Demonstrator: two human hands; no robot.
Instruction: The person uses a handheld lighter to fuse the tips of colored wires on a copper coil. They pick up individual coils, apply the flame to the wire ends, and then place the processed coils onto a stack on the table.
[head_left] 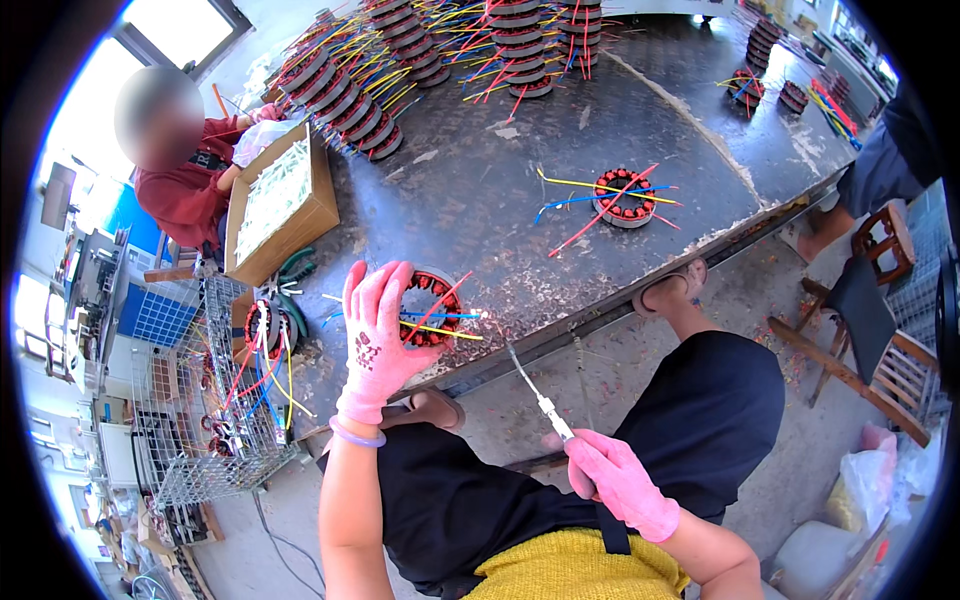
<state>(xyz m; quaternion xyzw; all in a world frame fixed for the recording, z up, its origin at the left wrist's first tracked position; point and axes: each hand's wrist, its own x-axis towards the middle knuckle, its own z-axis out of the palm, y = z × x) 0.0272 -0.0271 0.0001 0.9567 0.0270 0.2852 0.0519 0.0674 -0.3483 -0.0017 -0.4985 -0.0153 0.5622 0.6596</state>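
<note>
Bright windows are lighting the workshop at the left of the head view, and a dark, scuffed table [470,160] is stretching across the upper middle. Near its front edge, a wound ring [452,298] with red coils is sitting beside the left hand [372,335], its red, yellow and blue wires pointing mostly rightward. That pink-gloved hand is curving around the ring's left side, its fingers pointing upward and close together while the thumb is lying along the lower rim; how firmly they are pressing, I cannot tell. Lower right, the gloved right hand [622,482] is wrapping its fingers around a slim white tool [553,412], whose thin metal rod is slanting up toward the wire ends; contact at the tip is too small to make out. Farther back, a second wired ring [628,218] is lying alone, and tall stacks of rings [345,100] are standing behind. At the left, green-handled pliers [297,268] are lying near a cardboard box [318,195] holding pale pieces, and a co-worker [180,200] in a red top is sitting beyond it. Below, a wire basket [225,475] is standing beside the table.
</note>
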